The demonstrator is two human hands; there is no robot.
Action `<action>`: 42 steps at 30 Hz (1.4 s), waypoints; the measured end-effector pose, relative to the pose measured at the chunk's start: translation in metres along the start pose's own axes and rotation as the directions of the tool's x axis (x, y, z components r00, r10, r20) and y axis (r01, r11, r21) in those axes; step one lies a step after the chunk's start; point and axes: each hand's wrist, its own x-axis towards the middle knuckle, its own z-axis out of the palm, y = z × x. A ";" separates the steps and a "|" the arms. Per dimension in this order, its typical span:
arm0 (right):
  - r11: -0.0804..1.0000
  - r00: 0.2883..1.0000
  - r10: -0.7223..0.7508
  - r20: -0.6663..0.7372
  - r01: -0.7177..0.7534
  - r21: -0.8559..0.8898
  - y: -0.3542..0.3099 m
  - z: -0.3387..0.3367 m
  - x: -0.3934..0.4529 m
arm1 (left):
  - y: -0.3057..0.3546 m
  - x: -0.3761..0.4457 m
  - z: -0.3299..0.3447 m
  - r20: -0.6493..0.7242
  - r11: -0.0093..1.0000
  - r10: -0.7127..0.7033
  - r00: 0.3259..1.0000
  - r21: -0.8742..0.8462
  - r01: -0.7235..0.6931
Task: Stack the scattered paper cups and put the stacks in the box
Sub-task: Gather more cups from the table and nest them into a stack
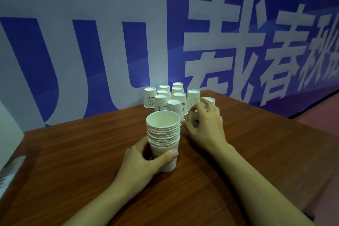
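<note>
Paper cups nested mouth-up form a stack standing upright on the wooden table, nearest the camera. The left hand is wrapped around the lower part of this stack, thumb pressed across its front and the other fingers curled behind it. Just to the right and a little farther out, the right hand closes over a single upturned cup, fingers draped over its top and side, so that only part of the cup's wall shows. The two hands are apart, each gripping its own thing.

Beyond them, near the table's far edge, a cluster of loose cups stands upside down, packed close together; some carry a printed "HELLO" and a small smiling face. One more upturned cup sits just behind the right hand's fingertips.

Behind the table hangs a blue banner with large white characters. A pale object shows at the left edge; what it is cannot be told.
</note>
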 end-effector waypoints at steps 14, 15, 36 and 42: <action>0.717 0.932 0.319 0.174 -0.357 0.598 -0.009 -0.024 -0.011 | 0.001 0.000 -0.001 0.017 1.000 -0.012 1.000 0.003 0.012; 0.740 0.930 0.302 0.207 -0.366 0.564 -0.009 -0.023 -0.012 | 0.001 0.000 -0.002 0.022 1.000 -0.013 1.000 0.008 0.013; 0.500 0.995 -0.044 0.086 -0.053 0.864 -0.073 -0.052 -0.020 | -0.002 -0.001 0.002 -0.105 0.969 0.026 0.994 0.249 0.001; 0.786 0.962 -0.140 0.235 -0.036 0.617 -0.077 -0.036 -0.028 | -0.003 -0.001 0.002 -0.093 0.972 0.034 0.995 0.233 -0.011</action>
